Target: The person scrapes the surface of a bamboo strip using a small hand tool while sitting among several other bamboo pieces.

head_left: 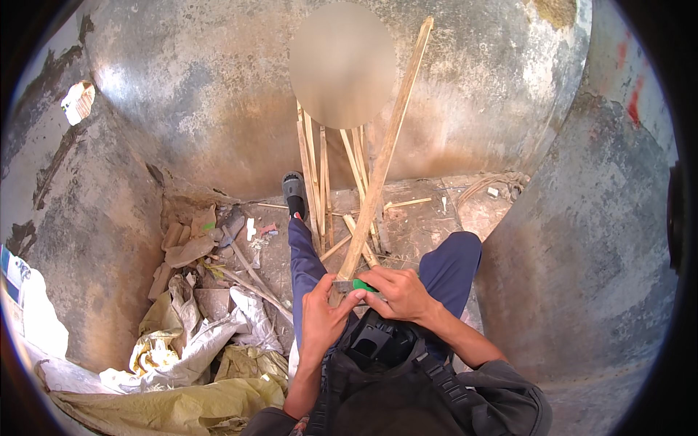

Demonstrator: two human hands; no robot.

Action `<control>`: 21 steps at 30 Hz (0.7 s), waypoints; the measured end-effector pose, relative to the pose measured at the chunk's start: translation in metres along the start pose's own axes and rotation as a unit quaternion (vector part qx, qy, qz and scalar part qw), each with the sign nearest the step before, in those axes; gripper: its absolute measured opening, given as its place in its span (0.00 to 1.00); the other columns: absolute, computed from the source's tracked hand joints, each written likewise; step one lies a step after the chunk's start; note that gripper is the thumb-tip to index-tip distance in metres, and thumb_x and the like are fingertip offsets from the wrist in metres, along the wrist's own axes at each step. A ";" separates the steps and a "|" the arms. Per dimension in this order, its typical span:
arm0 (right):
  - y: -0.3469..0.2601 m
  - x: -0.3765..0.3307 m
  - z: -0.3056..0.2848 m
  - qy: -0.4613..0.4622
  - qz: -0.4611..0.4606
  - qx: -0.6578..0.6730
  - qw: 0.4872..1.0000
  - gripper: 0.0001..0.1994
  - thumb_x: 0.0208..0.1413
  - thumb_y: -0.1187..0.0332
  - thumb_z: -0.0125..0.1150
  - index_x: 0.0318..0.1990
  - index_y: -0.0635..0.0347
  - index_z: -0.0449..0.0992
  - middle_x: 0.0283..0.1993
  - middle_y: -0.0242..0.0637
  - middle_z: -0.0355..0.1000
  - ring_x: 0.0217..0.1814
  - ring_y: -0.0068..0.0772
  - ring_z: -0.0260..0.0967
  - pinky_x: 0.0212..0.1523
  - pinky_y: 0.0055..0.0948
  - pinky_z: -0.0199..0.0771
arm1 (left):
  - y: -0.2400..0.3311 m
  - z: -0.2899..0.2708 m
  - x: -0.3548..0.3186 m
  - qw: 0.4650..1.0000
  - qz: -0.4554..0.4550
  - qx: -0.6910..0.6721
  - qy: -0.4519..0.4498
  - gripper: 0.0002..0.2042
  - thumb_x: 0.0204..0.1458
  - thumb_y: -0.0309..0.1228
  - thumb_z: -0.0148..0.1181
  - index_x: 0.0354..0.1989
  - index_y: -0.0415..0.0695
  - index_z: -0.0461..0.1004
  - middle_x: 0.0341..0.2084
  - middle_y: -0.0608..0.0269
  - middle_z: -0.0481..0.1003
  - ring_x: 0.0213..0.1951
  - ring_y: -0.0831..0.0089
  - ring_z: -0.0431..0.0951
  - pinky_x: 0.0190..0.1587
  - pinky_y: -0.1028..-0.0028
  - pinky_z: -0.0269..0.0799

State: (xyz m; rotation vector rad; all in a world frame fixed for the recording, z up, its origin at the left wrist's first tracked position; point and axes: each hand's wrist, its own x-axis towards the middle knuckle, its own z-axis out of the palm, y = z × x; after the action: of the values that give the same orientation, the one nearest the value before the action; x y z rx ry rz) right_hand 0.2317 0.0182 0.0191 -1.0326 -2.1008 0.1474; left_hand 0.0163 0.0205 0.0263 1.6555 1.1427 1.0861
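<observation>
A long pale wooden strip slants up and away from my lap toward the far wall. Its near end lies between my two hands. My left hand is closed around that end, with its thumb reaching across toward my right hand. In my right hand, the fingers are closed on a small bright green object, pressed against the strip's end. A short grey edge shows beside the green piece; its kind is hidden by my fingers.
Several thin wooden strips lean against the curved concrete wall ahead. Crumpled sacks, broken pieces and sticks lie on the left. Coiled cord rests at the far right. A blurred disc covers part of the wall.
</observation>
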 end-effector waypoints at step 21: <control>-0.011 0.003 0.000 0.031 0.017 -0.034 0.999 0.14 0.62 0.61 0.73 0.50 0.57 0.85 0.37 0.39 0.81 0.34 0.47 0.83 0.32 0.42 0.81 | -0.018 -0.003 -0.002 0.999 -0.036 0.007 -0.008 0.16 0.70 0.35 0.72 0.54 0.33 0.82 0.39 0.64 0.86 0.41 0.84 0.77 0.45 0.75 0.75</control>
State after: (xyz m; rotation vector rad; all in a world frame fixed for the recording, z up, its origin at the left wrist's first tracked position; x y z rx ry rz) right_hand 0.2236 0.0129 0.0261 -1.0990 -2.0456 0.0613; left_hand 0.0086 0.0238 0.0098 1.6174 1.1939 1.0202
